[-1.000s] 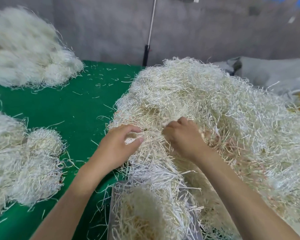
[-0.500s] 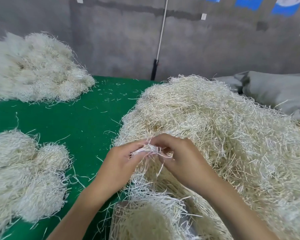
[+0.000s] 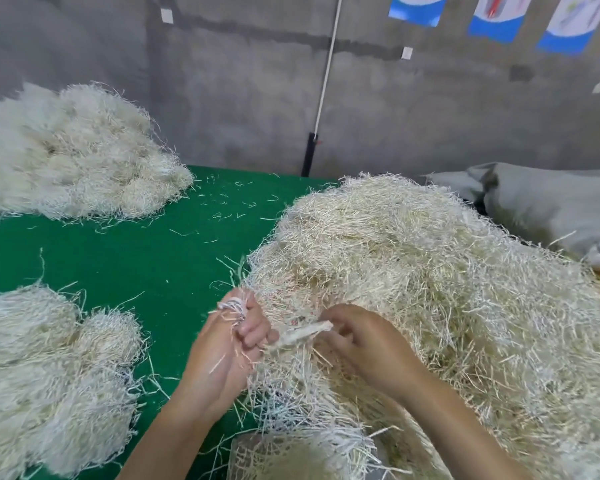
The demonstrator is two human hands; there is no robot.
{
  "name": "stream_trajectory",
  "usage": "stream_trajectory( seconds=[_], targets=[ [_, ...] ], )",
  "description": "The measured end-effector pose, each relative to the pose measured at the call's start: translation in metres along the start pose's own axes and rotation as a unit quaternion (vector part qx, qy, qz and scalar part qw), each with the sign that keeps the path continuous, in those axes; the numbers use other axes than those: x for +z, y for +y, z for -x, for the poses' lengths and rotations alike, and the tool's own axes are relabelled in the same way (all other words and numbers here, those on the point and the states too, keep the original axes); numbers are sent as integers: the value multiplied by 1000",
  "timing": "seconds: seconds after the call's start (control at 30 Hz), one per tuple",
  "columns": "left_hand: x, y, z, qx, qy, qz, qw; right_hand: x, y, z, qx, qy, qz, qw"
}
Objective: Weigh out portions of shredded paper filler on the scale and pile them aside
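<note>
The left hand (image 3: pixel 229 355) and right hand (image 3: pixel 368 348) are both clamping a paper bundle (image 3: pixel 303 332) — it is lying sideways, green table (image 3: pixel 136 258) showing leftward.

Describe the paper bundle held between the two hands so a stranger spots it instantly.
Find the big shredded-paper heap on the right of the green table. At its near left edge, the left hand and right hand grip one bundle between them. Unlike the loose shreds around, it's a compact strip.

green table (image 3: pixel 125 265) — shredded paper heaps (image 3: pixel 430 271) | loose strands (image 3: pixel 222 213)
</note>
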State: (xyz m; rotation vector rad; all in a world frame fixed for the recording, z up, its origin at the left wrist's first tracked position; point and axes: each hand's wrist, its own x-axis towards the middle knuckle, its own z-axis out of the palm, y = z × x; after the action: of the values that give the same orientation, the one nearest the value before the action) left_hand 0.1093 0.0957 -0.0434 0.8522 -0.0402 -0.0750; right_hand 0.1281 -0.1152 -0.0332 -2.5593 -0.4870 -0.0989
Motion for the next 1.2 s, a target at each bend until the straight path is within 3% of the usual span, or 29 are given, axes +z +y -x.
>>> stream_trajectory(
  seconds=[0.07,0.17,0.27,0.37,0.43,0.47,0.7,0.8,0.9,1.0,1.13,1.2],
  targets=[
    [-5,-2,-2,-28,9,-168,985,4,4,-3,2,8,8,1000],
    [-16,-5,-1,36,21,-511,859,2,8,-7,-12,44,61,997],
    [-18,-5,-3,94,-43,-614,783,-2,10,-11,-43,85,126,988],
    [-23,-10,-6,113,-75,-742,657,0,7,-15,-81,123,209,967],
    [-29,-6,-9,119,-62,-790,598,2,10,-17,-69,141,217,963],
    [-32,-3,-10,121,-52,-787,602,2,14,-18,-60,147,218,963],
    [-35,6,-13,101,-22,-652,751,18,33,-18,-39,170,211,962],
    [-32,11,-10,130,102,-506,847,15,47,-18,16,179,195,964],
    [-50,32,-16,162,250,-295,908,13,65,-8,100,160,191,963],
    [-58,46,-16,170,248,-183,936,10,62,-3,102,124,202,966],
    [-35,37,-6,102,207,-232,945,-17,25,3,96,26,213,972],
    [-24,35,1,76,171,-214,959,-35,1,17,87,51,240,965]
  ],
)
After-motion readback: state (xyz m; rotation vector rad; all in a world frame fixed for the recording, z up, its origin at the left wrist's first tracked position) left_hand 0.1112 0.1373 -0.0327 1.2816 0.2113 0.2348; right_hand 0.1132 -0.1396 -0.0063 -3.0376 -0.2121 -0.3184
